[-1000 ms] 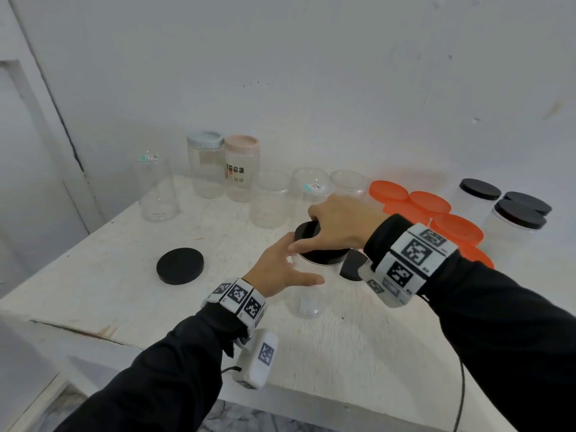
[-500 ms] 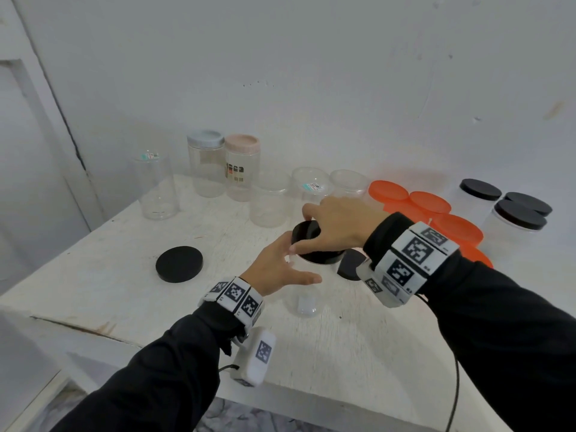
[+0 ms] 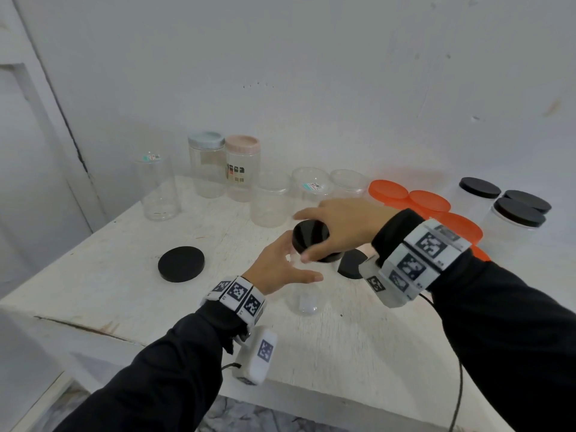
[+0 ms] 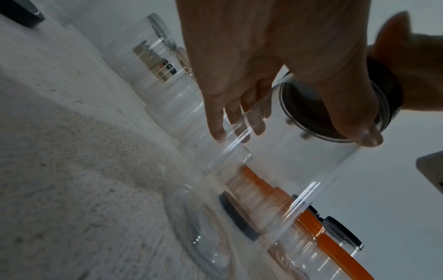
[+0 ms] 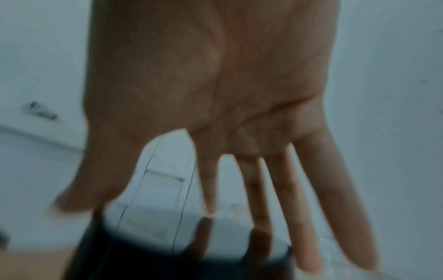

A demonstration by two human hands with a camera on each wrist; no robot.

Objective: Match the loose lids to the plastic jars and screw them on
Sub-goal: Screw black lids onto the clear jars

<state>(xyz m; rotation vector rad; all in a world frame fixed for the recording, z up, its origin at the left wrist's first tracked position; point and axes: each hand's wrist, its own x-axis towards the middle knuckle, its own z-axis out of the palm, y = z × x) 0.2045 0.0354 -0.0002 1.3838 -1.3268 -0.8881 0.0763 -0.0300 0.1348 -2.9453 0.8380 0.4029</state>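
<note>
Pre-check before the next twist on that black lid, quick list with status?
1. Black lid sits on the clear jar: ok, though it looks tilted in the head view.
2. Right hand grips lid from above: ok.
3. Left hand steadies the jar: ok, fingers and thumb round its wall.
4. Threads engaged: cannot tell.
5. Jar base flat on the table: ok.
6. Spare black lid apart from the hands: ok.

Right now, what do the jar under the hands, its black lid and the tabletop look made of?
Clear round jar: transparent glossy plastic, apparently; the table shows through it. Round black lid: smooth, slightly shiny, likely plastic. White table: painted wood, probably; matte, with grain streaks and a brown chip along the front edge.
</note>
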